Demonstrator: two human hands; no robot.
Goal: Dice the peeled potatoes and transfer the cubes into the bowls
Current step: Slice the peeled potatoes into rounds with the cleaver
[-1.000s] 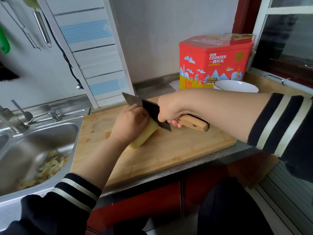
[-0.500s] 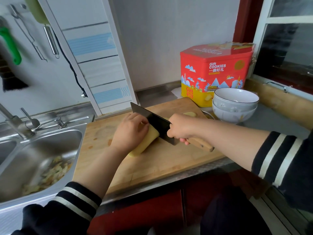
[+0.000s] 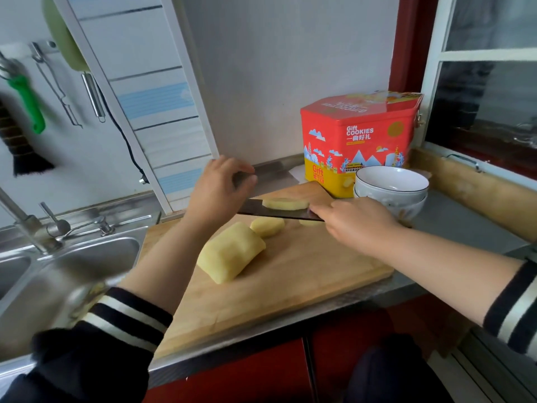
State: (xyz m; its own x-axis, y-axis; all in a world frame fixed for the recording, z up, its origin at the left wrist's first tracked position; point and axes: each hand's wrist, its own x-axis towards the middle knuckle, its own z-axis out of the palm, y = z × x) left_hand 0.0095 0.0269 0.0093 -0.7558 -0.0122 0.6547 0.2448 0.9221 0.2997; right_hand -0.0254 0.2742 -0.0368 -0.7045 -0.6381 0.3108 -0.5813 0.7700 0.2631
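**Slice Lifted on the Flat of the Blade**

The right hand (image 3: pixel 353 225) was wrapped around the handle of a broad dark-bladed cleaver (image 3: pixel 279 212), the handle itself hidden under the fingers. It held the blade turned flat and raised off the board, apparently so that the steel could serve as a tray: a pale yellow slab of peeled potato (image 3: pixel 286 203) lay on its upper face. The left hand (image 3: pixel 219 189) hovered by the blade's far tip with fingers loosely spread and gripping nothing, thumb and forefinger close to the steel, probably to steady the blade or keep the slice from sliding off.

Below the knife, on the light wooden rectangular cutting board (image 3: pixel 290 286), lay the large squared-off block of peeled yellow potato (image 3: pixel 231 253), and just beside it a smaller rounded offcut (image 3: pixel 267 226); another pale piece (image 3: pixel 309 222) showed partly under the blade. None of these was diced yet, so the job looked to be in its early stage.

Two stacked white ceramic bowls with a dark rim line (image 3: pixel 390 189) waited near the board's far right corner, close to the knife hand and in front of a red and yellow hexagonal cookie tin (image 3: pixel 360 141). To the left sat the stainless steel sink (image 3: pixel 87 257).
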